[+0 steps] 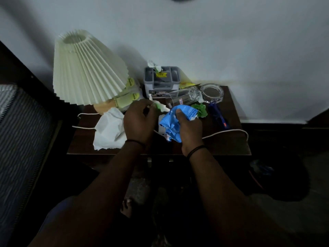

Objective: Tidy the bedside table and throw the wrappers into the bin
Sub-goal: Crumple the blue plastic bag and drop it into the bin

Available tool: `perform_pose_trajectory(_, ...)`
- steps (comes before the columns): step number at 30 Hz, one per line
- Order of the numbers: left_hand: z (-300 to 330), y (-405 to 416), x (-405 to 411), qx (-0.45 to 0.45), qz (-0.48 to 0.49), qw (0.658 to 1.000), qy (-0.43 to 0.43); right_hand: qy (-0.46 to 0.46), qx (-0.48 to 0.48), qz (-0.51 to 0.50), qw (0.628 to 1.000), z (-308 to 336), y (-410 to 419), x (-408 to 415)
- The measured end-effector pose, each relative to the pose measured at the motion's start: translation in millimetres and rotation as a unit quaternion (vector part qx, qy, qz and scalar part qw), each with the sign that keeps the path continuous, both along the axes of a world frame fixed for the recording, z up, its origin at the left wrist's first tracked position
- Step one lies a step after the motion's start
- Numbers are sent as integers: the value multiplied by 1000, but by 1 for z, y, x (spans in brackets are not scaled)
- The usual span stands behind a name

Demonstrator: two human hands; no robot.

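Head view: lamp [89,68], tissue [108,131], glass [183,97], ashtray [211,93] crowd the table [222,147].

— What sort of room is this?
— A bedroom, dimly lit. A dark wooden bedside table [231,145] stands against a pale wall [231,41], with a pleated cream lamp [87,68] on it.
— Anything else?
— A striped mattress edge [21,122] at the left, and a bare foot [127,207] on the floor below.

Single head view, looking steeply down, close over bedside table [231,145] against wall [231,50].
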State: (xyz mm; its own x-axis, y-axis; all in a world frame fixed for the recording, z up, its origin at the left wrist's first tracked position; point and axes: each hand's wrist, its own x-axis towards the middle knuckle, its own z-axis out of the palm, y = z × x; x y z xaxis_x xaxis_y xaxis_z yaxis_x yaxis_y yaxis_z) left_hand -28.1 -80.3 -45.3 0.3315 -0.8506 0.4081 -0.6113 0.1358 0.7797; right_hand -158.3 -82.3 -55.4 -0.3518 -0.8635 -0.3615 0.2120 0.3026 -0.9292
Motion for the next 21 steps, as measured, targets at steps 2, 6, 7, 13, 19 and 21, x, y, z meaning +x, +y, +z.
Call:
perform_pose_trajectory(2, 7, 10, -8, 9, -34, 993, 111, -9, -4, 9, 1000, 3, 3, 0)
perform_pose_trajectory(6, 29, 27, -21, 94, -137, 960, 227, -224, -17, 96, 970, 17, 18, -9)
perform_pose_trajectory(7, 36, 30, -23, 96, -153, 957, 227, -276, -24, 120, 953, 21, 22, -13)
perform_pose_trajectory(13, 72, 34, -48, 104, -197, 963, 150, -260, -62, 142, 953, 50, 38, -44)
perform_pose_trajectory(19, 87, 32, -119, 91, -201, 967, 127, -61, -78, 30, 995, 88, 39, -113)
perform_pose_trajectory(21, 90, 31, -149, 77, -216, 963, 142, 27, -95, -2, 995, 101, 35, -144)
